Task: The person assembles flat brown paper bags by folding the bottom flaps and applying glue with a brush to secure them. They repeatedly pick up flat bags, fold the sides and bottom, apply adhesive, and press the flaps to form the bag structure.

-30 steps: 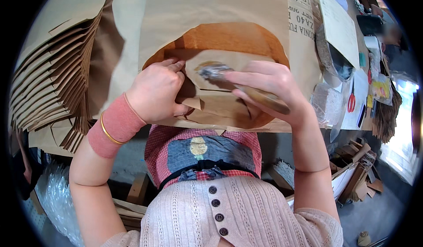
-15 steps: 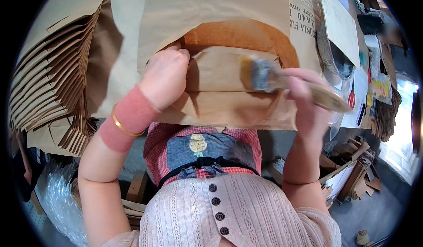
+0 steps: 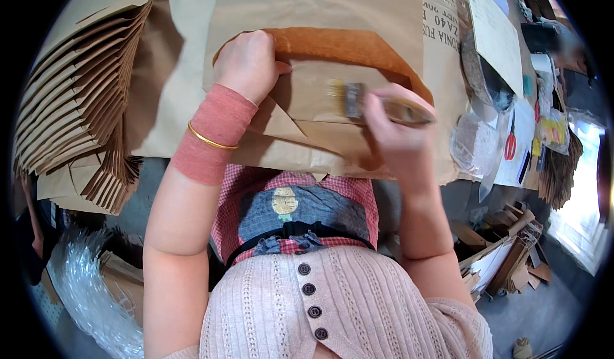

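A brown paper bag [image 3: 307, 4] lies flat in front of me, its near end folded into flaps. Behind the folded end shows a curved orange-brown band [image 3: 345, 47]. My left hand [image 3: 249, 66] is closed at the band's left end, gripping the paper there, with its thumb on the folded flap; its other fingertips are hidden. In my right hand [image 3: 400, 123] is a flat paintbrush [image 3: 355, 98], held by its wooden handle. The yellowish bristles point left over the folded flap and are blurred; whether they touch the paper I cannot tell.
Fanned brown paper bags [image 3: 83, 96] are stacked at the left. On the right lie red-handled scissors [image 3: 510, 146], a white board [image 3: 492, 36] and plastic packets [image 3: 554, 132]. Below the table are clear plastic strips [image 3: 96, 295] at left and cardboard scraps [image 3: 505, 250] at right.
My left hand has shifted up and slightly right along the bag's flap. The right hand has moved left with the paintbrush, and the bag's near edge sits a little higher.
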Available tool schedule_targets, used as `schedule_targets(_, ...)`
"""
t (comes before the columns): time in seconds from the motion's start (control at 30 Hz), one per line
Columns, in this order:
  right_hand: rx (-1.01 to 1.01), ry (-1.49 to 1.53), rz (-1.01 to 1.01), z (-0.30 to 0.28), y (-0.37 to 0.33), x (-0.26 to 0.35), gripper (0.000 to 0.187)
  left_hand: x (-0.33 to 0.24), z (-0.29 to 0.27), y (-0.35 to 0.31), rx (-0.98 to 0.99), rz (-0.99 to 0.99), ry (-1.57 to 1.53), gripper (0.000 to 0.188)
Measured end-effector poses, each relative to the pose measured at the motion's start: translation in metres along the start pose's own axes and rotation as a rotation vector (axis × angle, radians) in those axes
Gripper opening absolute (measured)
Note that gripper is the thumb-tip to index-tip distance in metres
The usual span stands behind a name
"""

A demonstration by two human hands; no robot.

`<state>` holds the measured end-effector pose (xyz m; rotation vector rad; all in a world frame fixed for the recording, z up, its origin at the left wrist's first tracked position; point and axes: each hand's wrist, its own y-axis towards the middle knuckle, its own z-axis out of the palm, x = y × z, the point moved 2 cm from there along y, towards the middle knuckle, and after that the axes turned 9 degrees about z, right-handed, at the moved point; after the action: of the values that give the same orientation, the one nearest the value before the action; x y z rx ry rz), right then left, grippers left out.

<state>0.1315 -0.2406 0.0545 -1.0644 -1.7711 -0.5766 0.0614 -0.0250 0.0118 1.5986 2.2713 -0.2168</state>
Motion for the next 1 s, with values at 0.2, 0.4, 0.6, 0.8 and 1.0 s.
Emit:
schedule_targets(0.2,-0.034,-0.49,-0.061,-0.044,0.003,0.011,0.01,-0.026,-0.006,-0.001,0.031,0.226,0.3,0.01)
schedule_targets(0.4,-0.169,1.044,-0.042,-0.042,0.067,-0.042,0.035,-0.045,0.001,-0.007,0.01,0.342,0.434,0.008)
schedule_targets(0.6,0.426,1.665,0.16,0.045,0.076,-0.083,0.037,-0.05,-0.002,-0.007,0.023,0.465,0.33,0.005)
schedule_targets(0.8,0.601,1.696,0.132,0.043,0.08,-0.079,0.039,0.025,-0.011,-0.042,-0.301,0.197,-0.362,0.037)
schedule_targets(1.0,0.635,1.697,0.163,0.043,0.084,-0.083,0.041,0.01,0.03,-0.041,-0.06,0.193,0.319,0.057)
